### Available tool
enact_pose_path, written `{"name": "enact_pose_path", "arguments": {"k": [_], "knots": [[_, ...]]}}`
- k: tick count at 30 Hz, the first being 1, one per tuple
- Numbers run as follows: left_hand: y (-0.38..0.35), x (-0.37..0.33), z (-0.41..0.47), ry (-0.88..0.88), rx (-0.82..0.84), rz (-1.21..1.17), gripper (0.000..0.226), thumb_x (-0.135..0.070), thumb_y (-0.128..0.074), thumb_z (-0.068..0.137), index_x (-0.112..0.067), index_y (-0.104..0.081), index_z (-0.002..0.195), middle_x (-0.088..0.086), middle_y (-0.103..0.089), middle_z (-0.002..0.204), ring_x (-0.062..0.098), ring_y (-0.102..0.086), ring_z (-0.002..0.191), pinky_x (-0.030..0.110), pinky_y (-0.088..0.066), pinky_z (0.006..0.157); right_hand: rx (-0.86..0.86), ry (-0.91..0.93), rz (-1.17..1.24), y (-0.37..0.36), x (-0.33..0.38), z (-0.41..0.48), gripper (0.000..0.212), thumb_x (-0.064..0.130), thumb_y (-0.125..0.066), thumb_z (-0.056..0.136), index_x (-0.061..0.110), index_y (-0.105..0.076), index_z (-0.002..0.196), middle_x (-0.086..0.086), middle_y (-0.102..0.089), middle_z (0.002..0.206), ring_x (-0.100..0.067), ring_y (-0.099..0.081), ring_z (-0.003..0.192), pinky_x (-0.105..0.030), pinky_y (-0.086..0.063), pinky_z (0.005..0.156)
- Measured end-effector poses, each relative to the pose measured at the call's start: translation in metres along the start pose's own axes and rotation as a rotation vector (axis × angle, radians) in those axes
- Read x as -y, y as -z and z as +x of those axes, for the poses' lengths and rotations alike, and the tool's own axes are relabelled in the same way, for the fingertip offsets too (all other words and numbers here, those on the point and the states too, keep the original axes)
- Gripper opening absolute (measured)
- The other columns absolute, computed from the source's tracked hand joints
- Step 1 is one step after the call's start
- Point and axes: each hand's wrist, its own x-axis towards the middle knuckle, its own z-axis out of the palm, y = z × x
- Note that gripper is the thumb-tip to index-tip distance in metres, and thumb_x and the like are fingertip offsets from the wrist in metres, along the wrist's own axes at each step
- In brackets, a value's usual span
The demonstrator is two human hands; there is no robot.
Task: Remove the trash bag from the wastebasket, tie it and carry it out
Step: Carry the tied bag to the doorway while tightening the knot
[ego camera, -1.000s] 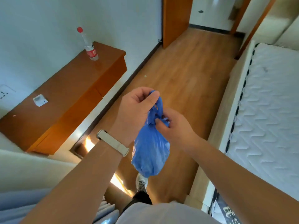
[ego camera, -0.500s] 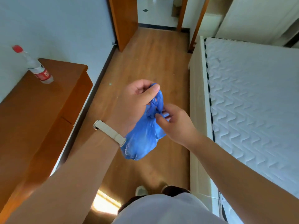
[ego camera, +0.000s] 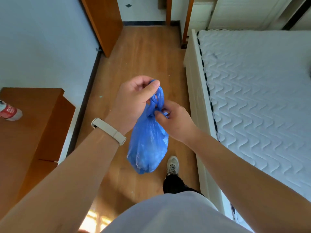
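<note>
The blue trash bag [ego camera: 148, 145] is held up in mid-air over the wooden floor [ego camera: 144, 52], in the gap between the desk [ego camera: 33, 132] and the bed [ego camera: 259, 91]. Its twisted top is gripped from above by the left hand [ego camera: 134, 100], fingers [ego camera: 151, 87] curled tight around the blue loops, a pale band [ego camera: 108, 131] seen on that wrist. The knotted neck is pinched lower down by the right hand [ego camera: 175, 121], thumb and fingertips closed on the plastic. The bulging body of the bag is left hanging free beneath both hands, just above a white shoe [ego camera: 172, 165]. A bottle with a red label [ego camera: 10, 112] is seen on the desk, at the left edge. An open doorway [ego camera: 143, 10] is seen straight ahead.
</note>
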Motion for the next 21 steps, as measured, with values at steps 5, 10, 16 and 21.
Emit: {"name": "enact_pose_path", "arguments": {"k": [5, 10, 16, 21], "knots": [[-0.032, -0.002, 0.074, 0.028, 0.023, 0.052, 0.011, -0.022, -0.064, 0.085, -0.011, -0.067, 0.084, 0.009, -0.064, 0.076, 0.02, -0.06, 0.072, 0.035, -0.05, 0.07, 0.002, -0.039, 0.013, 0.037, -0.028, 0.063, 0.02, 0.024, -0.054, 0.083, 0.005, -0.061, 0.086, -0.014, -0.06, 0.074, -0.031, -0.056, 0.069, -0.045, -0.048, 0.064], [-0.063, -0.018, 0.145, -0.032, 0.05, 0.101, 0.008, -0.017, -0.062, 0.087, -0.01, -0.066, 0.084, 0.002, -0.064, 0.071, 0.01, -0.06, 0.065, 0.023, -0.048, 0.062, -0.024, 0.001, 0.019, 0.08, -0.042, 0.123, 0.022, 0.024, -0.053, 0.084, 0.006, -0.063, 0.092, -0.012, -0.064, 0.08, -0.028, -0.06, 0.075, -0.047, -0.052, 0.069], [-0.079, -0.032, 0.213, -0.077, 0.086, 0.072, 0.008, -0.017, -0.063, 0.087, -0.011, -0.065, 0.083, 0.003, -0.064, 0.071, 0.015, -0.06, 0.067, 0.027, -0.049, 0.064, -0.076, 0.03, -0.005, 0.112, -0.052, 0.181, 0.033, 0.032, -0.052, 0.082, 0.001, -0.061, 0.092, -0.013, -0.064, 0.081, -0.029, -0.06, 0.077, -0.049, -0.05, 0.071], [-0.085, -0.028, 0.266, -0.075, 0.125, 0.09, 0.008, -0.015, -0.062, 0.089, -0.008, -0.065, 0.086, 0.004, -0.064, 0.072, 0.009, -0.06, 0.065, 0.02, -0.047, 0.062, -0.112, 0.001, -0.024, 0.122, -0.065, 0.227, 0.035, 0.035, -0.056, 0.082, 0.004, -0.061, 0.096, -0.012, -0.065, 0.086, -0.026, -0.061, 0.082, -0.048, -0.051, 0.075]]}}
